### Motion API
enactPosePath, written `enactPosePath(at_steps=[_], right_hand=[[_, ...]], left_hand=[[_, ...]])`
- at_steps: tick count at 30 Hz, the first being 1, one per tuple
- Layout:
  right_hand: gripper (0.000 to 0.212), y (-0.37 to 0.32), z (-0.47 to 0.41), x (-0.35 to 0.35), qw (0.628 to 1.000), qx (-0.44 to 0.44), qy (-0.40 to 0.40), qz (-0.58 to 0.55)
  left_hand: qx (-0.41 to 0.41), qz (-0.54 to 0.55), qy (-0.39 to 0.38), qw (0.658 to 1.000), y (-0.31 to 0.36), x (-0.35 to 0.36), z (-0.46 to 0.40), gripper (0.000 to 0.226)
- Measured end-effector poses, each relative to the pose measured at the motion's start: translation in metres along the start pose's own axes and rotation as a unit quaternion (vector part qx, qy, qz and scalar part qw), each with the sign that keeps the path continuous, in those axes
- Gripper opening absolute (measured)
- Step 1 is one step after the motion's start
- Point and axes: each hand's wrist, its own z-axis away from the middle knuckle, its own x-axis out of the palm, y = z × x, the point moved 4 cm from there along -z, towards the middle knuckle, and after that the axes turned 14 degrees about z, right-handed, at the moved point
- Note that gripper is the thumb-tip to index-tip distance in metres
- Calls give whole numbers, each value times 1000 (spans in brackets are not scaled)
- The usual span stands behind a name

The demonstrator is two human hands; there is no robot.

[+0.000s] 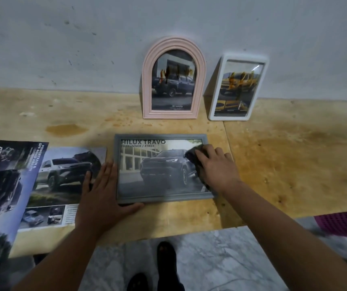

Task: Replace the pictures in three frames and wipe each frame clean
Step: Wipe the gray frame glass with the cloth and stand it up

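The right hand (216, 166) presses a dark cloth (193, 156) onto the grey frame (162, 198), fingers curled over it, while the left hand (103, 192) lies flat, fingers spread, bracing the frame's corner on the worktop (284, 164).

Frame (162, 168): flat on the table (284, 164), between the two hands. Left hand (103, 194): flat at the frame's left edge and near corner. Right hand (216, 166): on a cloth (193, 156), over the frame's right part. Arched frame (173, 78): beyond the hands, upright against the wall (84, 38). Second upright frame (238, 88): just right of it, leaning on the wall. Loose prints (48, 181): left of the left hand, overlapping, partly under it.
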Motion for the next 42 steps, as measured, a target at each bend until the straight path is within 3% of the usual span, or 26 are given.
enactPosePath(at_steps=[2,7,10,14,18,21,23,24,26,28,31,33,38,42], right_hand=[[58,-2,8,-3,1000,-13,-22,11],[39,-9,47,-16,996,-33,-58,-54],[44,-23,74,-14,987,5,-95,-130],[40,-58,68,-22,980,39,-77,-178],[42,-120,49,-43,967,-29,-62,-247],[37,-135,32,-62,930,-104,-98,-337],[35,-118,17,-73,871,-90,-148,-460],[36,-103,8,-75,857,-60,-130,-495],[38,-67,-15,-68,894,22,-28,-446],[44,-41,-28,-48,948,84,55,-303],[47,-48,-24,-11,984,110,58,-131],[46,-62,-21,6,981,131,91,-106],[39,-95,-43,-5,958,170,136,-186],[39,-126,-51,-19,958,121,156,-207]], left_hand=[[0,-3,-1,1000,0,1,1,133],[7,2,10,1000,0,0,2,132],[7,-1,10,1000,0,0,2,132],[3,-3,8,1000,-1,0,2,132],[2,-5,0,1000,-4,3,-1,132],[2,-12,-3,1000,-6,5,-1,132],[8,-9,-2,1000,-6,5,0,133],[11,-7,-1,1000,-5,4,0,133],[10,-11,-5,1000,-4,4,-1,134],[7,-11,-8,1000,-4,3,0,134],[4,3,-5,1000,-4,2,0,133],[6,10,-4,1000,-4,2,0,132],[7,19,-7,1000,-6,4,1,133],[2,10,-11,1000,-7,4,1,134]])
